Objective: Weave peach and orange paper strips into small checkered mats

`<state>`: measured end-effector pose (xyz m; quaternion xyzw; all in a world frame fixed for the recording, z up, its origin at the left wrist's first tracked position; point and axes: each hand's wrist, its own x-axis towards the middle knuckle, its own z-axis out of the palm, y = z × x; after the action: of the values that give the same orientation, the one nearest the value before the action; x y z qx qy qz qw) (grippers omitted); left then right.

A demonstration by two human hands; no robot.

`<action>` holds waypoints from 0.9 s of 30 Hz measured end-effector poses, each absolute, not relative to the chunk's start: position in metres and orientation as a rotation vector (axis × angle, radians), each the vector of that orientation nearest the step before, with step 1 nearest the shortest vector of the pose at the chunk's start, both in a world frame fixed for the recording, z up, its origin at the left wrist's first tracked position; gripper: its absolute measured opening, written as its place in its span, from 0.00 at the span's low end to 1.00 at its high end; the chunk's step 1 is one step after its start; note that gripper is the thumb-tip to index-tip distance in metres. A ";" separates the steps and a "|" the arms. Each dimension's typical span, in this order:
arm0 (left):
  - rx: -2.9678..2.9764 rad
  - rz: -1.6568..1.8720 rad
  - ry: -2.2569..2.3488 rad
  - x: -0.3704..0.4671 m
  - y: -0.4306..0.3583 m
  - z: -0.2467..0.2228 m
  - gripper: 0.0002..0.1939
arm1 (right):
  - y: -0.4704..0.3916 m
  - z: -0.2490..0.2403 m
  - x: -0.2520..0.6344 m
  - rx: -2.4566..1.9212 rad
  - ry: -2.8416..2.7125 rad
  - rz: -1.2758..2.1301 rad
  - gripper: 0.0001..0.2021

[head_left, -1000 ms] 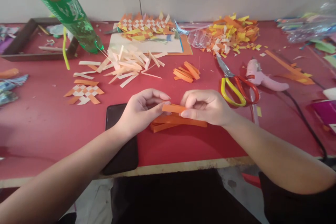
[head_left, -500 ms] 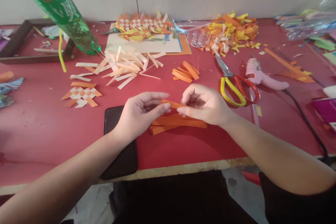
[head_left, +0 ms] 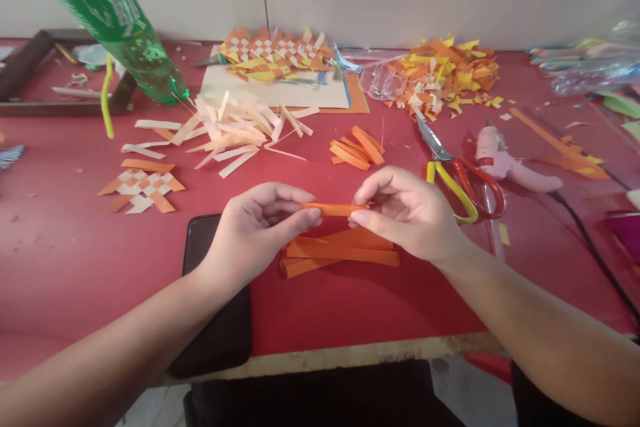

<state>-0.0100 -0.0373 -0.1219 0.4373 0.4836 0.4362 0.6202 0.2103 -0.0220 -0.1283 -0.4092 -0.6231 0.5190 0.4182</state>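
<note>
Levelled since earlier, narrow orange paper strip (head_left: 336,210) runs left-to-right, ends pinched by fingers (head_left: 311,215) of left hand (head_left: 255,220) and right hand (head_left: 413,217).

Craft workspace, probably: glue gun (head_left: 494,159)

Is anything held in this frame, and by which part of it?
An orange paper strip is held by its two ends: the left hand pinches the left end, the right hand the right.
</note>
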 end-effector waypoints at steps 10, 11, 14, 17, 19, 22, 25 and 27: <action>0.996 1.014 1.159 -0.011 -0.039 -0.121 0.12 | -0.022 -0.128 0.211 -1.039 -1.507 1.309 0.08; 0.994 1.022 1.169 -0.011 -0.038 -0.121 0.13 | -0.022 -0.129 0.211 -1.038 -1.506 1.307 0.08; 1.004 1.035 1.176 -0.011 -0.037 -0.122 0.14 | -0.023 -0.129 0.210 -1.027 -1.510 1.305 0.07; 0.997 1.023 1.162 -0.012 -0.037 -0.123 0.13 | -0.022 -0.130 0.210 -1.020 -1.515 1.311 0.07; 0.980 1.020 1.162 -0.012 -0.037 -0.123 0.12 | -0.022 -0.130 0.210 -1.019 -1.513 1.321 0.07; 0.953 1.030 1.162 -0.010 -0.037 -0.121 0.12 | -0.020 -0.130 0.211 -1.021 -1.507 1.333 0.07; 0.935 1.049 1.136 -0.010 -0.037 -0.121 0.11 | -0.019 -0.130 0.211 -1.027 -1.503 1.325 0.08; 0.937 1.056 1.106 -0.010 -0.037 -0.122 0.10 | -0.019 -0.130 0.211 -1.036 -1.496 1.316 0.08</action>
<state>-0.0102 -0.0371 -0.1219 0.4084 0.4817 0.4599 0.6242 0.2110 -0.0189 -0.1302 -0.4158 -0.6004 0.5283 0.4330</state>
